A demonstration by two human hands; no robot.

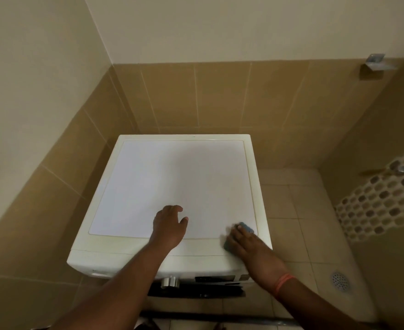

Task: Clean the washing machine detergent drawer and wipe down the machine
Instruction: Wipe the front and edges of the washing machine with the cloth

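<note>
One cloth (pixel 243 228) under right hand (pixel 246 241), machine top (pixel 172 177)

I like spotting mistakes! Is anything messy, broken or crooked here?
Nothing stands out. The washing machine top looks bare and unspilled. The right hand presses a blue cloth near its right front corner.
</note>
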